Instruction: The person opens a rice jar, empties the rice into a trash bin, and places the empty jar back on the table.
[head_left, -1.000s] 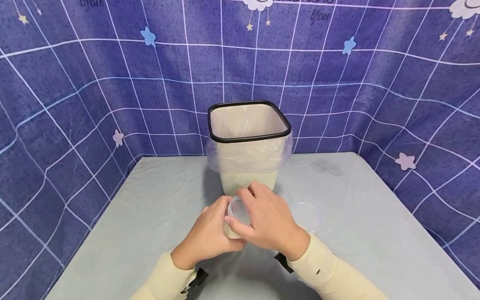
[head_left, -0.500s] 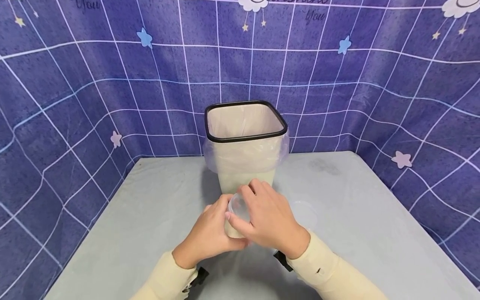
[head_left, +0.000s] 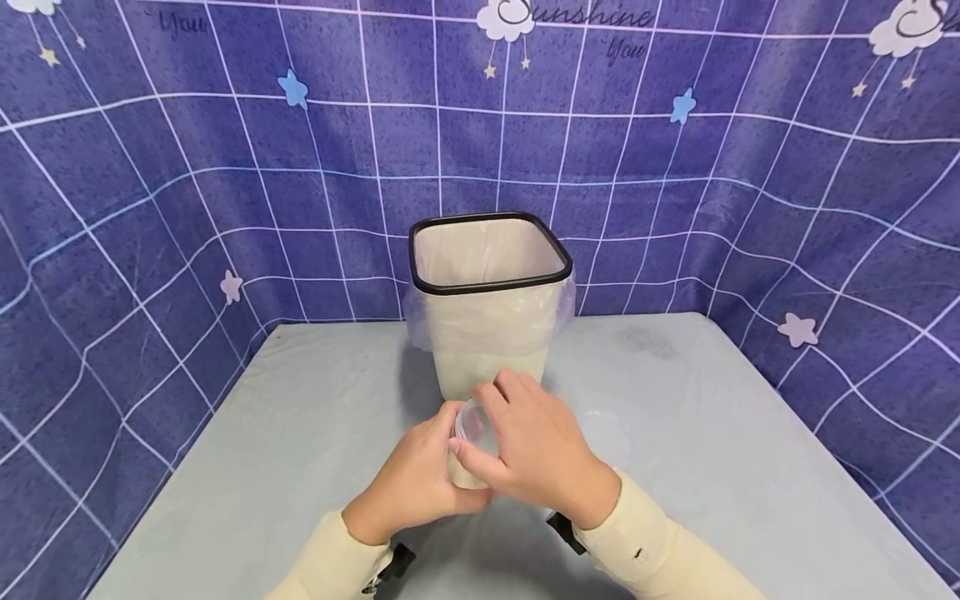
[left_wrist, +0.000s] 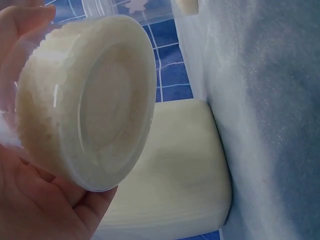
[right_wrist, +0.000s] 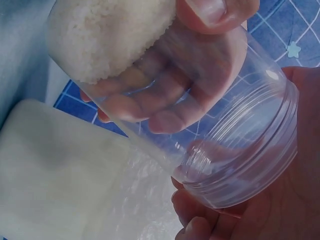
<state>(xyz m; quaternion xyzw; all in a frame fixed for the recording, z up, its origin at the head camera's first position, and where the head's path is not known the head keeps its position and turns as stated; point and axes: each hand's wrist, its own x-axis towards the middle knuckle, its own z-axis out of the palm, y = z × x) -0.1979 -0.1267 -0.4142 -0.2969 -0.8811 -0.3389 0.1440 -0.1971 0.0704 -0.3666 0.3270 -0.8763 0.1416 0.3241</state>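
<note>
A clear plastic jar point(head_left: 471, 450) is tilted in front of the bin, between both hands. White grains that look like rice point(right_wrist: 110, 37) fill its base end, and its threaded mouth point(right_wrist: 240, 145) has no lid on it. My left hand point(head_left: 420, 471) grips the jar's side, fingers wrapped round the body. With thumb and fingers spread across the mouth end, my right hand point(head_left: 532, 442) holds the jar from the other side. In the left wrist view the jar's round base point(left_wrist: 112, 100) faces the camera.
A cream waste bin point(head_left: 487, 367) with a black rim and clear liner stands just beyond the hands. A second clear container point(head_left: 606, 437), partly hidden by the right hand, stands on the grey cloth-covered table point(head_left: 300, 433). Blue checked curtains point(head_left: 337, 208) enclose the back and sides.
The head view has shifted slightly, so the bin and hands sit a little lower in it. Both hands keep nearly the same hold on the jar.
</note>
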